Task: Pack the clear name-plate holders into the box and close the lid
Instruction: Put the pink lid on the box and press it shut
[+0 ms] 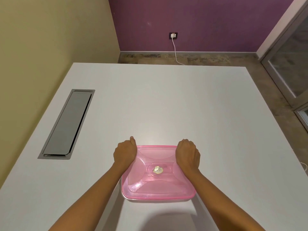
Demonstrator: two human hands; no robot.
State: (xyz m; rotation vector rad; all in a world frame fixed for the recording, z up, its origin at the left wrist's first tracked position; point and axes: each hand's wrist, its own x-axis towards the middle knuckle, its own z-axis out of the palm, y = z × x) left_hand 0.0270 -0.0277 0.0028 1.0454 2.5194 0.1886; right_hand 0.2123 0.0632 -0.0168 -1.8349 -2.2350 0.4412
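Observation:
A translucent pink plastic box [158,189] sits on the white table near its front edge, with its pink lid [156,155] lying on top. A small pale sticker marks the lid's middle. My left hand [125,152] is curled over the lid's far left corner, thumb pointing away from me. My right hand [187,154] is curled over the far right corner in the same way. Both hands press on or grip the lid's rim; the fingertips are hidden. No clear name-plate holders show outside the box, and I cannot make them out through the lid.
The white table [166,105] spreads wide around the box. A grey cable hatch [68,124] is set into it at the left. Beyond the far edge are a purple wall, a socket with a white cable [174,47], and a glass door at the right.

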